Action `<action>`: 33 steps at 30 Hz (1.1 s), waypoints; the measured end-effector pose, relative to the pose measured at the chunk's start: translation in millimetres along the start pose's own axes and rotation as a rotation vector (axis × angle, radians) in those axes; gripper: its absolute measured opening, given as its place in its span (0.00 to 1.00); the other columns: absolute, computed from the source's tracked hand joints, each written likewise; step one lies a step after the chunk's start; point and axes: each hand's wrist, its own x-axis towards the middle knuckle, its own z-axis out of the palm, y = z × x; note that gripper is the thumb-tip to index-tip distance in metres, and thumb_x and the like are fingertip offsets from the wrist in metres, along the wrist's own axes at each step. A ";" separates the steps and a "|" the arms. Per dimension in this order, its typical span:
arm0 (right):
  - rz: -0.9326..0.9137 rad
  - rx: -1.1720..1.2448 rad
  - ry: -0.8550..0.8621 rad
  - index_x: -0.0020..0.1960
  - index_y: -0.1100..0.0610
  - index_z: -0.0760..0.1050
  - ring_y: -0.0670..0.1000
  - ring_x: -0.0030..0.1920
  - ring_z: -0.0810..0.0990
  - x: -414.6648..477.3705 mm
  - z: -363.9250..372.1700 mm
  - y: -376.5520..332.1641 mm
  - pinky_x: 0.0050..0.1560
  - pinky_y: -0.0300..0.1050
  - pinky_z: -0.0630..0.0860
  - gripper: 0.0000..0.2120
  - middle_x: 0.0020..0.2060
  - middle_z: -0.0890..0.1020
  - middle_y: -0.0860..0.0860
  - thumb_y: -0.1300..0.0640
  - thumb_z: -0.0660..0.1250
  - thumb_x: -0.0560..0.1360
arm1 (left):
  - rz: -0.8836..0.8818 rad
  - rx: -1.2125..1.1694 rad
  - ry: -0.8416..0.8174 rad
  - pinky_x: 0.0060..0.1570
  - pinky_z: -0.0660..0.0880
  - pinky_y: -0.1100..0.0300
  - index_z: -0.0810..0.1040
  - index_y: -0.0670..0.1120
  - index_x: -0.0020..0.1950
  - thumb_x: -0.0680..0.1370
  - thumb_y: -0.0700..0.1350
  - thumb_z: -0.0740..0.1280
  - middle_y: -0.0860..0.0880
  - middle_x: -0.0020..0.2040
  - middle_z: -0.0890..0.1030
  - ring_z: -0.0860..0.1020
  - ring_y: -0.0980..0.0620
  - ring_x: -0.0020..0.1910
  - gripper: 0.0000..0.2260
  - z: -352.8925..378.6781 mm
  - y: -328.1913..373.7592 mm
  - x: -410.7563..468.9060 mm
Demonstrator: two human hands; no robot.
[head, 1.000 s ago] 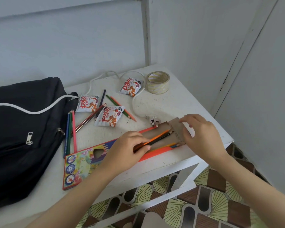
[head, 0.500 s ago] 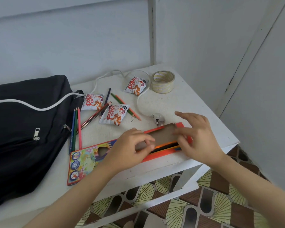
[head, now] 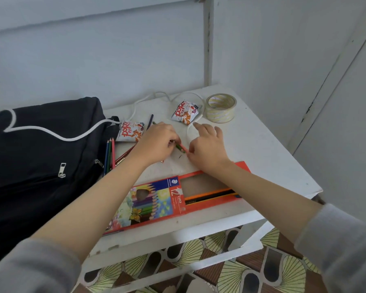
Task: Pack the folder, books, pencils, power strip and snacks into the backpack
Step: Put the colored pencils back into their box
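My left hand point(head: 156, 144) is closed on two loose pencils point(head: 181, 148), one green and one red, lying mid-table. My right hand point(head: 209, 146) rests flat beside them, thumb at their tips, fingers spread. The open orange pencil box point(head: 156, 199) lies near the front edge under my forearms, with a few pencils point(head: 211, 195) in its tray. Three more pencils point(head: 110, 155) lie beside the black backpack point(head: 40, 166) on the left. Two snack packets show, one point(head: 131, 134) by the backpack and another point(head: 185, 112) farther back. A white power cord point(head: 51, 134) runs over the backpack and loops behind the snacks.
A roll of clear tape point(head: 220, 107) stands at the back right of the white table point(head: 273, 161). Walls close in behind and to the right. The table's front edge is just below the pencil box, with patterned floor beneath.
Both hands left the pencil box and moved back to the loose pencils mid-table. The box's flap no longer covers the tray. The camera moved in closer.
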 end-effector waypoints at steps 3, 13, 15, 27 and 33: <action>0.039 0.118 0.098 0.45 0.60 0.82 0.58 0.69 0.65 -4.9 -7.6 7.7 0.67 0.52 0.58 0.11 0.71 0.67 0.58 0.54 0.67 0.71 | 0.022 0.021 -0.007 0.47 0.66 0.59 0.84 0.46 0.49 0.73 0.40 0.66 0.47 0.47 0.80 0.74 0.48 0.50 0.08 1.2 2.5 2.6; 0.330 1.135 0.550 0.37 0.54 0.70 0.53 0.38 0.83 -50.0 -72.6 46.1 0.41 0.47 0.77 0.06 0.39 0.84 0.55 0.62 0.63 0.71 | 0.074 0.034 -0.097 0.52 0.70 0.57 0.83 0.48 0.52 0.75 0.40 0.65 0.49 0.49 0.81 0.74 0.50 0.51 0.10 10.2 5.9 11.8; 0.352 1.232 0.594 0.39 0.56 0.69 0.54 0.34 0.82 -60.3 -79.0 51.6 0.38 0.45 0.77 0.06 0.38 0.83 0.57 0.65 0.61 0.72 | 0.078 0.028 -0.085 0.53 0.70 0.54 0.83 0.47 0.51 0.75 0.39 0.65 0.49 0.49 0.82 0.74 0.49 0.51 0.09 12.5 5.7 14.4; 0.492 1.180 0.426 0.50 0.59 0.70 0.47 0.32 0.82 -98.2 -58.9 58.2 0.37 0.38 0.78 0.05 0.33 0.84 0.50 0.62 0.65 0.76 | -0.061 -0.835 0.645 0.44 0.75 0.67 0.80 0.46 0.48 0.73 0.37 0.67 0.56 0.41 0.80 0.78 0.62 0.39 0.07 -35.3 83.1 13.6; 0.523 1.026 0.385 0.48 0.52 0.71 0.50 0.36 0.82 -105.0 -39.0 57.9 0.37 0.46 0.75 0.05 0.35 0.84 0.49 0.57 0.67 0.75 | -0.003 -0.875 0.481 0.40 0.75 0.66 0.78 0.53 0.47 0.73 0.36 0.69 0.59 0.41 0.80 0.78 0.60 0.38 0.11 -26.8 102.3 -8.7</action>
